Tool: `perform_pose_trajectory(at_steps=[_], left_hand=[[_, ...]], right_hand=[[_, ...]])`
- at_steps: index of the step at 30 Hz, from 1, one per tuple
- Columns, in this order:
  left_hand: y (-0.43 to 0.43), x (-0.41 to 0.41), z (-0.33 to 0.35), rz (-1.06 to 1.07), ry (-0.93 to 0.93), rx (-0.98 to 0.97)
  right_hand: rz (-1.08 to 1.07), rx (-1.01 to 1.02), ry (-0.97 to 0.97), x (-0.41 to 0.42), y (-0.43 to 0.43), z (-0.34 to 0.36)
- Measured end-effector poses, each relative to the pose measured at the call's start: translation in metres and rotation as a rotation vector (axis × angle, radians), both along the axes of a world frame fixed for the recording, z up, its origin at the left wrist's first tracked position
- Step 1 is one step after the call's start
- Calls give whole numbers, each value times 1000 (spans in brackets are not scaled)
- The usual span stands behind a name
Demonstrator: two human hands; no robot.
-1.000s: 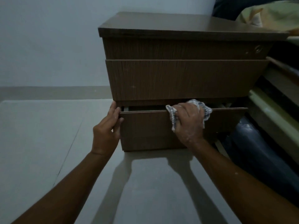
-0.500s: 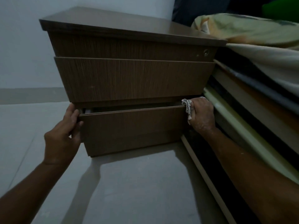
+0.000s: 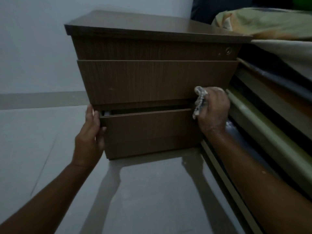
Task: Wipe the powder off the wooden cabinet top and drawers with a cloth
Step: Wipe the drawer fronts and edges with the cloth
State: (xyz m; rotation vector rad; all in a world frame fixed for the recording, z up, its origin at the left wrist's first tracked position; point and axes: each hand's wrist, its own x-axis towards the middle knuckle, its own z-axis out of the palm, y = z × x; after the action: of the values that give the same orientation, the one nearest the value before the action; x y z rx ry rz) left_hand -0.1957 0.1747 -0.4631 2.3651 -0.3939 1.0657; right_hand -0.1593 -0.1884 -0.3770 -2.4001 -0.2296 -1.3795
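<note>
A dark wooden cabinet (image 3: 152,31) with three drawer fronts stands on the floor against the wall. Its bottom drawer (image 3: 148,130) is pulled out a little, leaving a gap at the top. My left hand (image 3: 91,132) grips that drawer's left edge. My right hand (image 3: 212,110), dusted with white powder, holds a crumpled checked cloth (image 3: 200,100) at the drawer's upper right corner, against the lower right of the middle drawer (image 3: 152,80). A round lock (image 3: 228,51) sits on the top drawer front.
A bed frame (image 3: 263,125) with stacked mattresses and a yellowish sheet (image 3: 263,24) presses against the cabinet's right side. Pale floor (image 3: 152,191) stretches in front and to the left. A plain wall (image 3: 33,48) stands behind.
My right hand with the cloth has slid from the middle of the bottom drawer's top edge to its right corner and risen slightly. My left hand stays on the left edge.
</note>
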Motion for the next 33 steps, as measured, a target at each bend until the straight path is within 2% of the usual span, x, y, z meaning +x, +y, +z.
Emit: perform_pose_trajectory(at_steps=[3,6,10,13,19,24,33], left_hand=[[-4,-2,-3,30,-19,-68],[-3,0,0,15,-49,-106],[-3,0,3,24,-24,-132],[-5,-2,5,31,10,-139],[-9,-2,3,29,6,-131],[-10,0,-2,33,-17,-106],[-5,12,-12,58,22,-151]], right_hand=[[240,-11,-35,-5,69,-2],[410,-46,61,-17,139,-14],[376,-279,333,-26,203,-38],[301,-315,333,-21,213,-51],[250,-291,250,-8,188,-61],[154,-256,96,8,122,-72],[6,-191,107,39,-10,-71]])
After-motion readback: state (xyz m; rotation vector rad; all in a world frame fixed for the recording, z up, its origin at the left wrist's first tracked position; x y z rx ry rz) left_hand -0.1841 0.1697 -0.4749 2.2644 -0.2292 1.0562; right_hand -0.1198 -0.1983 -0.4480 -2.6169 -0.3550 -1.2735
